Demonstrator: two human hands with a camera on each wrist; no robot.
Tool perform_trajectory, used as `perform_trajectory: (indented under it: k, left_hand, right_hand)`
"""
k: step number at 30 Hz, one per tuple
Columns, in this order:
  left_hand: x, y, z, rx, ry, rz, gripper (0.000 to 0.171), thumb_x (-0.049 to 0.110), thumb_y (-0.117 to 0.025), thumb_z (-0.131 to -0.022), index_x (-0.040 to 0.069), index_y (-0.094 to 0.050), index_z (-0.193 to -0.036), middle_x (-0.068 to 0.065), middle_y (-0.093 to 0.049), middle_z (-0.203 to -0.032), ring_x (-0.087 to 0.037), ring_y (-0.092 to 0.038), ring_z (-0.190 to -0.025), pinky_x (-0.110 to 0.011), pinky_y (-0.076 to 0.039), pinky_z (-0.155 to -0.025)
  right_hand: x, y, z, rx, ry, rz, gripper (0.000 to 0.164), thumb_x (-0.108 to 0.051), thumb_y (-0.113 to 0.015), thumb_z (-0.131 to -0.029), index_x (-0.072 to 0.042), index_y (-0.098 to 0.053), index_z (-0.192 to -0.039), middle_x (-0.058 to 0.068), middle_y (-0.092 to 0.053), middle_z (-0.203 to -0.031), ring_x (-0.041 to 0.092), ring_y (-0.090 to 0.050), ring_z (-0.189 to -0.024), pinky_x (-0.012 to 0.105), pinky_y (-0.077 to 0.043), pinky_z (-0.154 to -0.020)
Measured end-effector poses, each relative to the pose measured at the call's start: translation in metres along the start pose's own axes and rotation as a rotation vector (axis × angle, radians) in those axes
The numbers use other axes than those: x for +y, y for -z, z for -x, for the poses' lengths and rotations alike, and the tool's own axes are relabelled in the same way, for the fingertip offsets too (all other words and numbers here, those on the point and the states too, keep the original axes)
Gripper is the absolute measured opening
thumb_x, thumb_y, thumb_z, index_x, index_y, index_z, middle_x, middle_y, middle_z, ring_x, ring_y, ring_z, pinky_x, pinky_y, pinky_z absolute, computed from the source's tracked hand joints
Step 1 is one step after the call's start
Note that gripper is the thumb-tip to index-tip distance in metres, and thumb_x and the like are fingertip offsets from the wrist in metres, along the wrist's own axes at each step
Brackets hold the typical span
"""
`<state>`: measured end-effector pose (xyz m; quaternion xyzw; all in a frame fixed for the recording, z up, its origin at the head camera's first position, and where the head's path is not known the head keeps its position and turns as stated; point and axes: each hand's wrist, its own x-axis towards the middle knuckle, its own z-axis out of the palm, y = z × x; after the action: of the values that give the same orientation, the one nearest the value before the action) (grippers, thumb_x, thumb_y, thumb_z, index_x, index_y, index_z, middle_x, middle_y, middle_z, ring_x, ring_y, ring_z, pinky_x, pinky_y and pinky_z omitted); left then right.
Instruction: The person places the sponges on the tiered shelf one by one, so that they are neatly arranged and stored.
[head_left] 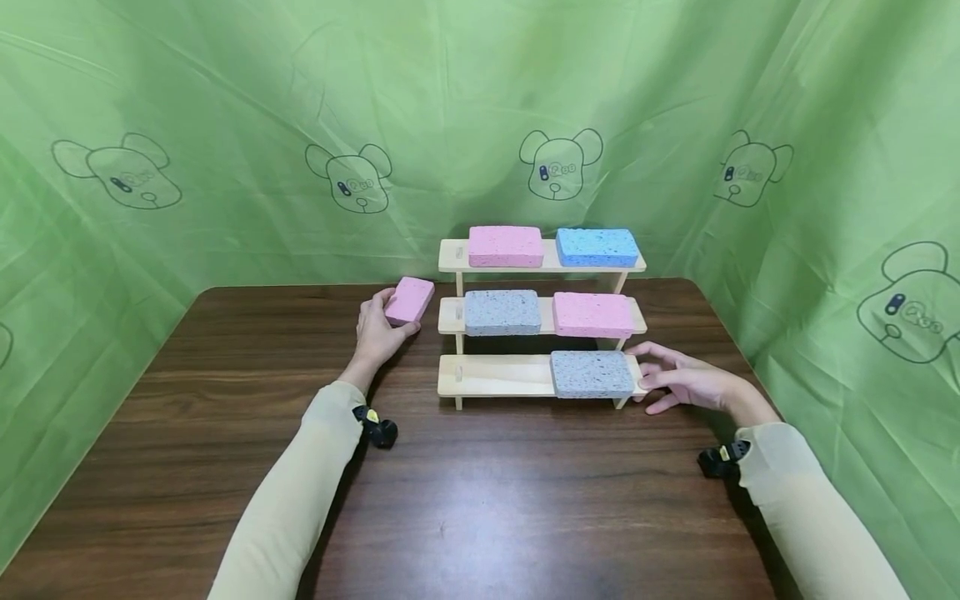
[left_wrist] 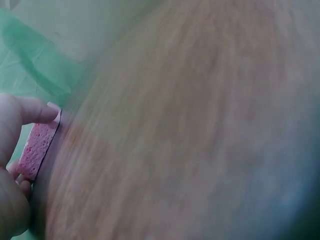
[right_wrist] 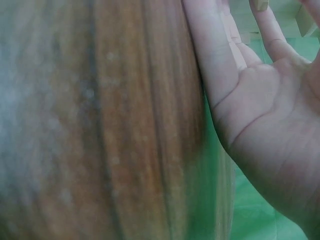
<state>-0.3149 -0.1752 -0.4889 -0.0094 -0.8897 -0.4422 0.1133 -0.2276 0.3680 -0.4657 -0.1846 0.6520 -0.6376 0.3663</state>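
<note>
My left hand (head_left: 378, 329) holds a pink sponge (head_left: 409, 301) just left of the rack, thumb on one side and fingers on the other. In the left wrist view the same sponge (left_wrist: 39, 145) shows between thumb and fingers. A three-step wooden rack (head_left: 495, 377) stands on the table. At the right end of its lowest step is my right hand (head_left: 686, 385), fingers spread loosely against the edge beside a grey sponge (head_left: 592, 374). The right wrist view shows that palm (right_wrist: 272, 105) without any sponge in it; some fingertips are cut off.
A pink sponge (head_left: 506, 247) and a blue sponge (head_left: 597, 247) lie on the top step. The middle step bears a blue-grey sponge (head_left: 502, 312) and another pink sponge (head_left: 592, 315). Behind the dark wooden table (head_left: 480, 500) hangs a green curtain (head_left: 450, 100).
</note>
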Motion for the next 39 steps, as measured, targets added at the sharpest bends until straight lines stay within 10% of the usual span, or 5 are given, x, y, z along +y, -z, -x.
perform_trajectory:
  k: [10,19,30,39]
  left_hand:
    - [0.003,0.019,0.003,-0.172,0.056,0.296,0.077,0.0,-0.082,-0.078,-0.001,-0.045,-0.145,-0.025,-0.049,-0.141,-0.035,-0.048,-0.126,-0.041,-0.038,-0.106]
    - [0.017,0.06,0.02,-0.29,0.09,0.28,0.073,0.004,-0.08,-0.08,0.002,-0.046,-0.145,-0.024,-0.05,-0.144,-0.034,-0.052,-0.123,-0.029,-0.041,-0.094]
    - [0.039,0.104,0.076,-0.333,0.03,0.389,0.063,-0.003,-0.076,-0.081,0.007,-0.053,-0.139,-0.016,-0.055,-0.141,-0.025,-0.054,-0.117,-0.021,-0.046,-0.087]
    - [0.049,0.117,0.12,-0.499,-0.118,0.501,0.066,-0.019,-0.064,-0.076,0.002,-0.053,-0.138,-0.018,-0.053,-0.138,-0.025,-0.062,-0.109,-0.029,-0.057,-0.081]
  right_hand:
    - [0.0,0.0,0.0,-0.002,-0.002,-0.007,0.046,0.002,-0.043,-0.105,-0.022,-0.038,-0.144,0.015,-0.059,-0.126,0.033,-0.064,-0.109,0.056,-0.056,-0.088]
    - [0.0,0.0,-0.001,0.007,-0.011,-0.007,0.046,0.001,-0.044,-0.105,-0.022,-0.039,-0.144,0.015,-0.059,-0.126,0.033,-0.064,-0.108,0.057,-0.056,-0.088]
    - [-0.002,-0.002,0.0,-0.001,-0.01,-0.008,0.046,0.002,-0.043,-0.105,-0.022,-0.039,-0.143,0.014,-0.059,-0.125,0.032,-0.064,-0.108,0.056,-0.056,-0.088]
    - [-0.002,0.0,0.0,-0.002,-0.009,0.002,0.045,0.001,-0.043,-0.105,-0.022,-0.038,-0.144,0.014,-0.059,-0.126,0.032,-0.064,-0.108,0.056,-0.056,-0.088]
